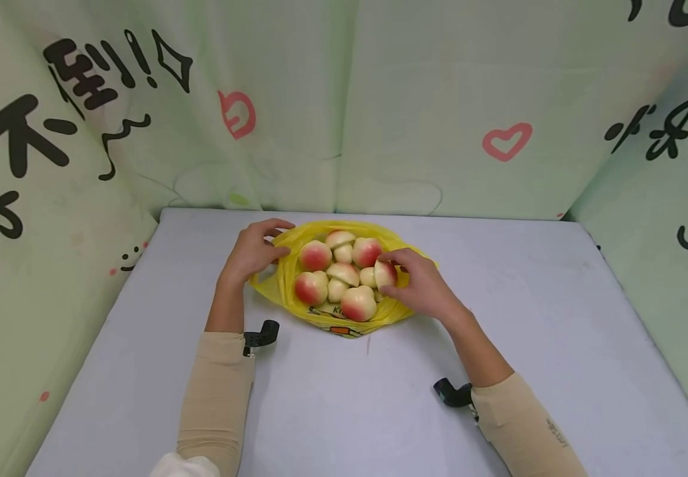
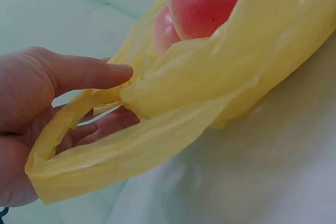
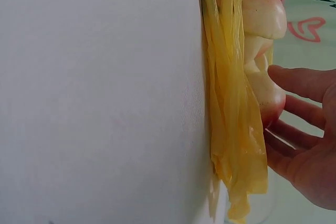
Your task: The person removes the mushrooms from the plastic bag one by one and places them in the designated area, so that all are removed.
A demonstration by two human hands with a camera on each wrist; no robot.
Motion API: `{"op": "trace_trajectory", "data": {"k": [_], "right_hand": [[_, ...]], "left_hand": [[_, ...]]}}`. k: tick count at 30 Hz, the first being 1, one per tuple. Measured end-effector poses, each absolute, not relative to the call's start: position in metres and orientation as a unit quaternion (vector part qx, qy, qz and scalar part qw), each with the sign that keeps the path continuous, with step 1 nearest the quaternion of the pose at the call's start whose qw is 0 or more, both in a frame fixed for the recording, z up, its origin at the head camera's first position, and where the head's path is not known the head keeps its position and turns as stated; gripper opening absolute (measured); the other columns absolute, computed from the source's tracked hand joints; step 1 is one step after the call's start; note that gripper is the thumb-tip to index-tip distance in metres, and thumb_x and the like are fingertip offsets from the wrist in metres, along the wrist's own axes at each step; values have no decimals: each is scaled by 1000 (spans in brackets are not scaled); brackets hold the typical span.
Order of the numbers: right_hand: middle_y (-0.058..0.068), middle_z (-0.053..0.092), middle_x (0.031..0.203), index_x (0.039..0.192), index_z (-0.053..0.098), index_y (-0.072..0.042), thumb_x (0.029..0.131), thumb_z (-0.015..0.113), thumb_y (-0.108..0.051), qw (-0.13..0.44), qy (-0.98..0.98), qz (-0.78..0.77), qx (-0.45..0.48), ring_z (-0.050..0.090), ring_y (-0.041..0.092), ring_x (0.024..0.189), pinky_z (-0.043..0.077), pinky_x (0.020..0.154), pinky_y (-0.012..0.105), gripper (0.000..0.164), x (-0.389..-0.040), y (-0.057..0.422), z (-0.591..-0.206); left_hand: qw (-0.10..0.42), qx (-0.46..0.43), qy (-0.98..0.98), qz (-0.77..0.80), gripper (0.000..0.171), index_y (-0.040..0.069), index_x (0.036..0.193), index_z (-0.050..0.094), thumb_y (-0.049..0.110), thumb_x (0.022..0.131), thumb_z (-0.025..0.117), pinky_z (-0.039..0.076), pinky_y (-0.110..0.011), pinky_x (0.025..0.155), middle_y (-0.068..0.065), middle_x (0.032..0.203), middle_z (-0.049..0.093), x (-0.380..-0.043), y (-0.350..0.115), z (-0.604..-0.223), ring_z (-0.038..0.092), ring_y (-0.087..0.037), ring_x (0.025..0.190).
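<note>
A yellow plastic bag [image 1: 287, 291] lies on the table with its mouth spread wide. Inside it sit several mushroom-shaped pieces [image 1: 358, 303] with red-and-cream caps and pale stems. At the bag's left side my left hand [image 1: 254, 250] pinches the plastic; in the left wrist view the thumb [image 2: 113, 75] lies over the bag near its handle loop [image 2: 94, 177], other fingers behind it. My right hand [image 1: 424, 281] holds the rightmost mushroom [image 1: 386, 273] between thumb and fingers. In the right wrist view, the fingers [image 3: 299, 135] lie along that mushroom's red cap [image 3: 273, 108].
The pale table [image 1: 344, 411] extends around the bag, its back edge just behind it. A light green curtain [image 1: 415, 99] with black lettering and red hearts hangs behind and at both sides. Black wrist cameras [image 1: 262, 334] stick out from both sleeves.
</note>
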State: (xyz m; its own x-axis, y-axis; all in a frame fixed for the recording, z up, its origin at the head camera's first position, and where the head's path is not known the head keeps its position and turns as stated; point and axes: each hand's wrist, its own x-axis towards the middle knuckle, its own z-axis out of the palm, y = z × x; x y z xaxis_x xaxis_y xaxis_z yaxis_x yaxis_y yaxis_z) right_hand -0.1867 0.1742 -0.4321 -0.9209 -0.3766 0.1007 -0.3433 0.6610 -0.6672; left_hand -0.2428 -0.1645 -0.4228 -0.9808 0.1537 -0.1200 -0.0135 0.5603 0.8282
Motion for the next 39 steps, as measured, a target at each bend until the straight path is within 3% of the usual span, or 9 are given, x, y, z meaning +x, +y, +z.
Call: {"op": "trace_trajectory", "data": {"k": [8, 23, 39], "right_hand": [[17, 63, 135, 134, 63, -1, 87, 83, -10, 21, 909, -365, -198, 61, 34, 124, 53, 109, 51, 52, -187, 175, -435], [15, 64, 135, 133, 61, -3, 85, 82, -7, 32, 911, -367, -185, 62, 35, 125, 53, 110, 50, 52, -190, 172, -438], [16, 63, 134, 132, 61, -1, 83, 83, -3, 35, 907, -382, -177, 60, 35, 126, 52, 111, 50, 54, -193, 173, -439]], "left_hand": [[107, 31, 870, 480, 41, 14, 138, 65, 10, 98, 70, 65, -38, 87, -15, 135, 63, -245, -167, -430, 68, -32, 105], [116, 19, 865, 488, 38, 14, 134, 69, 8, 97, 71, 65, -35, 85, -15, 136, 62, -245, -168, -435, 67, -31, 102], [124, 23, 861, 492, 38, 13, 134, 69, 6, 97, 70, 64, -39, 89, -16, 140, 62, -248, -169, -437, 68, -33, 110]]}}
